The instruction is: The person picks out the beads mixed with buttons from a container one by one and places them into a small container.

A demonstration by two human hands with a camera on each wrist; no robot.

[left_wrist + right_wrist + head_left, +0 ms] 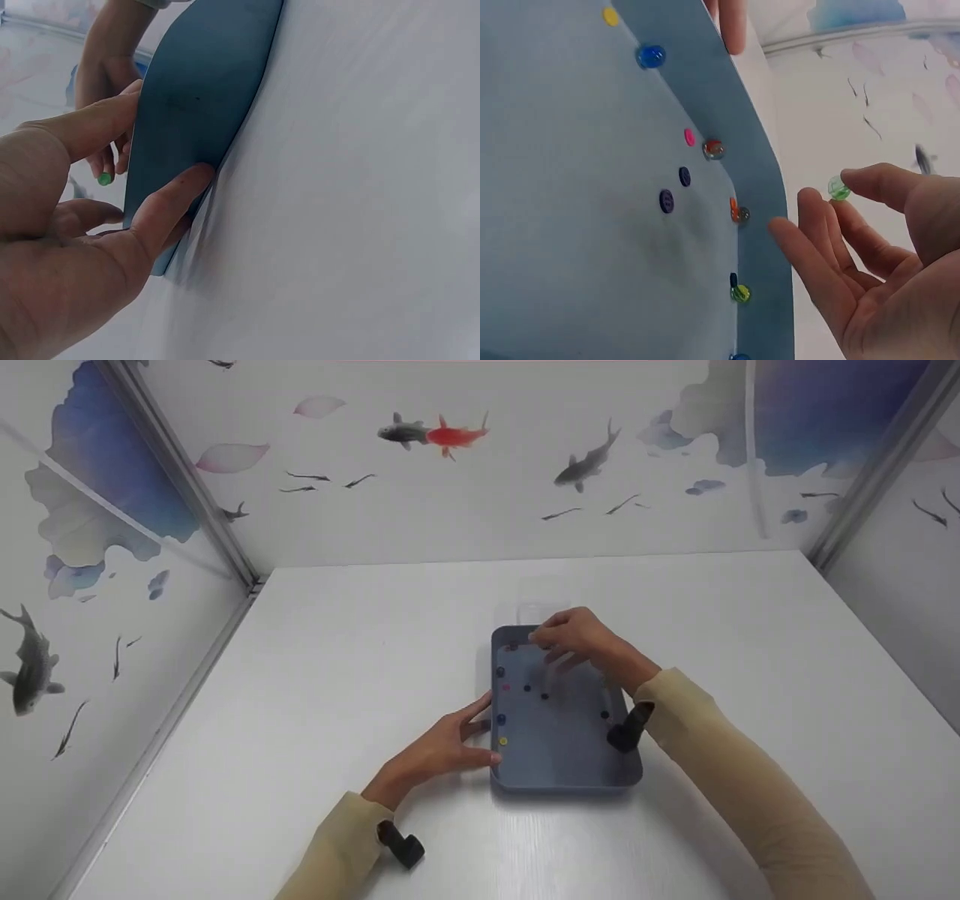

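My right hand (pixel 577 634) is above the far end of a blue-grey tray (pixel 570 789). Between thumb and fingertips it pinches a clear green marble (pixel 839 187), with the other fingers spread loosely. My left hand (pixel 442 746) touches the tray's left side. In the left wrist view its thumb rests on the outer wall and a fingertip meets the rim. Inside the tray lie dark buttons (pixel 667 201), a pink button (pixel 690 136), a yellow button (pixel 503 742), a blue marble (pixel 651 56) and a yellow-green marble (pixel 741 292) along the wall.
A transparent container (pixel 544 606) stands just beyond the tray's far end, partly hidden by my right hand. The white table (pixel 360 637) is bounded by panels (pixel 480 510) printed with fish and petals.
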